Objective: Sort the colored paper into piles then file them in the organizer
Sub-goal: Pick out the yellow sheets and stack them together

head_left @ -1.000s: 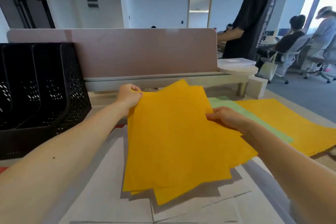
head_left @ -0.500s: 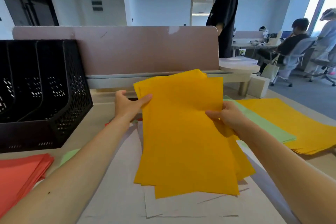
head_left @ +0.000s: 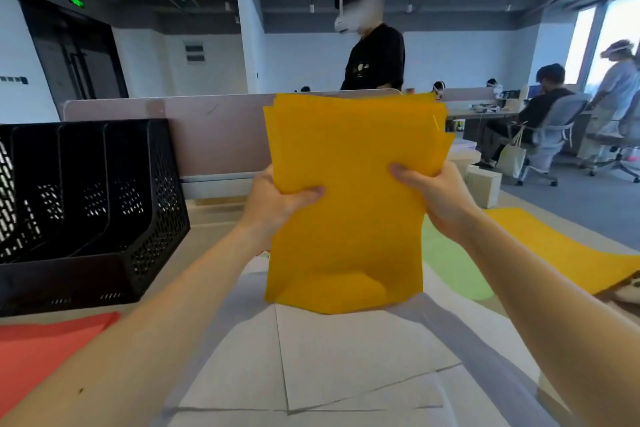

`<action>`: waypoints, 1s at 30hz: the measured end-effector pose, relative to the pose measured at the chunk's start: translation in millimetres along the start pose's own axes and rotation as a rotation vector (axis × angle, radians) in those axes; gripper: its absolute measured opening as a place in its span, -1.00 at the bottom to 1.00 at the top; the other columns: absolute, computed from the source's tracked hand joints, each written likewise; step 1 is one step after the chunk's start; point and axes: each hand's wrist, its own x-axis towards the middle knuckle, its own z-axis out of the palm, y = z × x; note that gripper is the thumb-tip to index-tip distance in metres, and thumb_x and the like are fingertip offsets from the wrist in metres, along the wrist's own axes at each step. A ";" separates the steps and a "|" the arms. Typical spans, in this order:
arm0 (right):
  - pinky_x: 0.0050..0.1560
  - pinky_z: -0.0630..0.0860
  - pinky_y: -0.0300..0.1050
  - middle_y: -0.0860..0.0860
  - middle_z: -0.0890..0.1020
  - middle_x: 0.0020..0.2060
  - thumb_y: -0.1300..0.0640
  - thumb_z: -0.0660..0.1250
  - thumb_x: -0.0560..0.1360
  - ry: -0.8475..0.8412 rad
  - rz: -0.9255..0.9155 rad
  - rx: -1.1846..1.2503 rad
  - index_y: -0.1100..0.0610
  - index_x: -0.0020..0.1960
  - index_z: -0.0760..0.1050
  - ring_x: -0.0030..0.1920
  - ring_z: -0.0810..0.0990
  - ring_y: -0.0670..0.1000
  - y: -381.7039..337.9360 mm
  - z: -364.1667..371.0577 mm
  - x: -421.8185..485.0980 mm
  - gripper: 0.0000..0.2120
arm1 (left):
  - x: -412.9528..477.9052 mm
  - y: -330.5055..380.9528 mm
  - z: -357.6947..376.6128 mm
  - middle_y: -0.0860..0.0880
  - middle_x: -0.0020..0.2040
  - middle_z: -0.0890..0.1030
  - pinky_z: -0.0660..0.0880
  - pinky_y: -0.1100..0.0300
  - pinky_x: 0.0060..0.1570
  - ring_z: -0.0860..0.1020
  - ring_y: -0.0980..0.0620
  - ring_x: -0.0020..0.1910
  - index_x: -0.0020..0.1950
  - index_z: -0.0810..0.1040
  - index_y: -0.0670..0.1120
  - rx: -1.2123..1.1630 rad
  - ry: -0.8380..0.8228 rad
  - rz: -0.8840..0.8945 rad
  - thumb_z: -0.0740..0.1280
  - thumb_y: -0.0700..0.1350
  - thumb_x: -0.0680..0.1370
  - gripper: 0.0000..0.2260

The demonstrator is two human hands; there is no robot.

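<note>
I hold a stack of orange-yellow paper point(head_left: 349, 184) upright in front of me, its lower edge near the white sheets point(head_left: 346, 357) on the desk. My left hand point(head_left: 277, 204) grips the stack's left edge, thumb on the front. My right hand point(head_left: 436, 194) grips the right edge the same way. The black mesh organizer point(head_left: 86, 211) stands at the left with several upright slots. A red pile point(head_left: 41, 350) lies at the lower left. Green paper point(head_left: 450, 263) and another orange-yellow pile point(head_left: 561, 250) lie to the right.
A pink desk divider point(head_left: 207, 135) runs behind the organizer. A person in black stands beyond it, and others sit at desks far right. A small white box point(head_left: 485, 184) rests at the desk's far right corner.
Both hands have lifted the orange-yellow stack from a tilted, fanned spread to an upright, squared bundle. The view has tipped upward.
</note>
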 end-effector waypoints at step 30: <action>-0.24 0.67 -0.03 0.11 0.64 -0.09 0.17 0.39 0.54 0.556 0.057 -0.372 0.02 0.30 0.42 -0.19 0.67 0.09 -15.2 -174.4 -72.4 -0.64 | 32.4 -24.5 177.3 0.06 -0.05 0.66 0.54 0.17 -0.23 0.66 0.05 -0.14 0.03 0.57 0.06 0.064 -0.381 -0.205 0.42 -0.05 0.54 -0.90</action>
